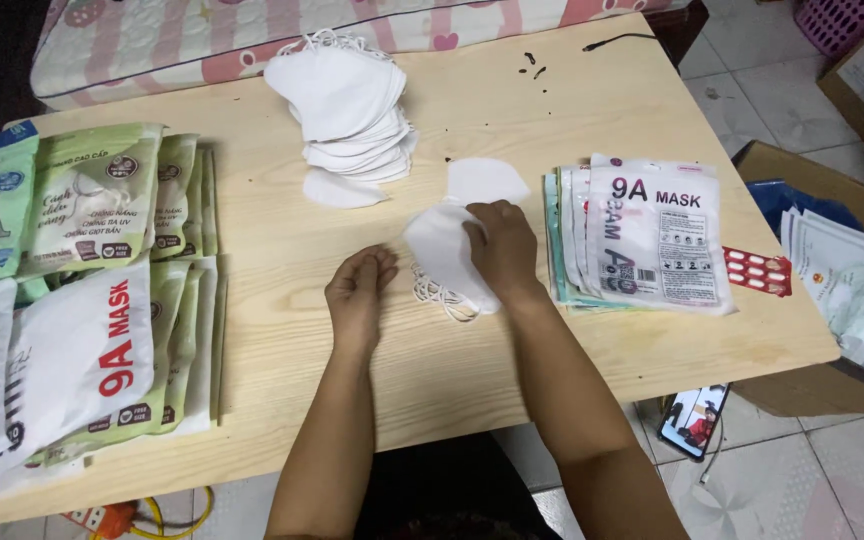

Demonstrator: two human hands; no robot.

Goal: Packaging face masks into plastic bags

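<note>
The right hand (500, 245) presses flat on a white folded fabric face mask (442, 255), pinning it to the pale wooden table (252, 250) with its ear loops trailing toward the person. Just beside it, the left hand (360, 290) rests loosely curled, holding nothing. Beyond both hands sits a stack of white masks (347, 105); right of the right hand lie clear printed pouches (652, 235), kept within reach.

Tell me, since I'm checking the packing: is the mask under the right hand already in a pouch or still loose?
Loose. The white mask lies bare on the table under the right hand, ear loops trailing.
</note>
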